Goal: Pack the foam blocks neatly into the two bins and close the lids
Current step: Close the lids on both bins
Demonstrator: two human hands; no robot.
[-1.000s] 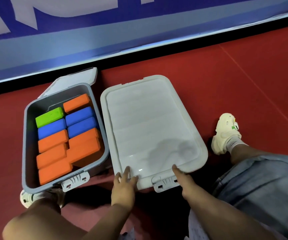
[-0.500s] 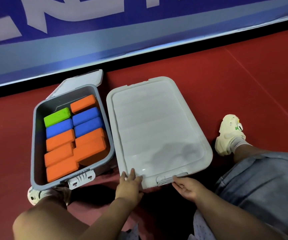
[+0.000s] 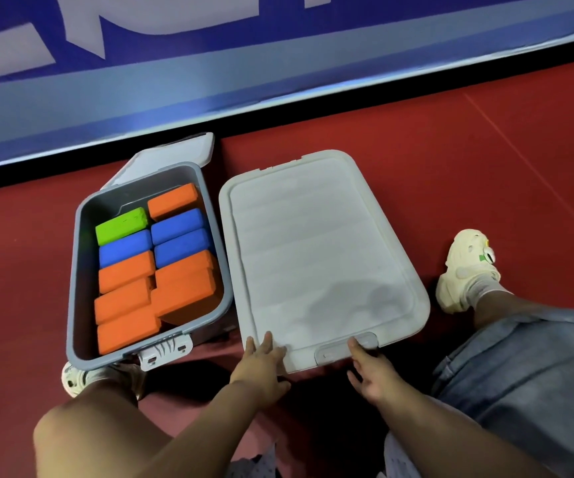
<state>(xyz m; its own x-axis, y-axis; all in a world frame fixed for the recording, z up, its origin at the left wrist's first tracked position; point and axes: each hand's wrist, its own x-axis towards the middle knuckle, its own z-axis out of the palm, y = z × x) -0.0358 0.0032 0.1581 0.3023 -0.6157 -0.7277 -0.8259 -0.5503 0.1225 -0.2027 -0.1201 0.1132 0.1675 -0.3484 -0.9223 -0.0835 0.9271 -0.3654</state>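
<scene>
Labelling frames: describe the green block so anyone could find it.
Find the open grey bin on the red floor, left of the closed white lid. In its left column, the green block lies farthest from the person. It is the only green one among orange and blue.

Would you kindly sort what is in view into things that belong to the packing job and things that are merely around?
Part of the job:
- open grey bin with orange, blue and green foam blocks
- its open lid
- closed white lid on the second bin
- latch
- left hand, right hand

Just around:
- red floor
- blue banner
- cream shoe
</scene>
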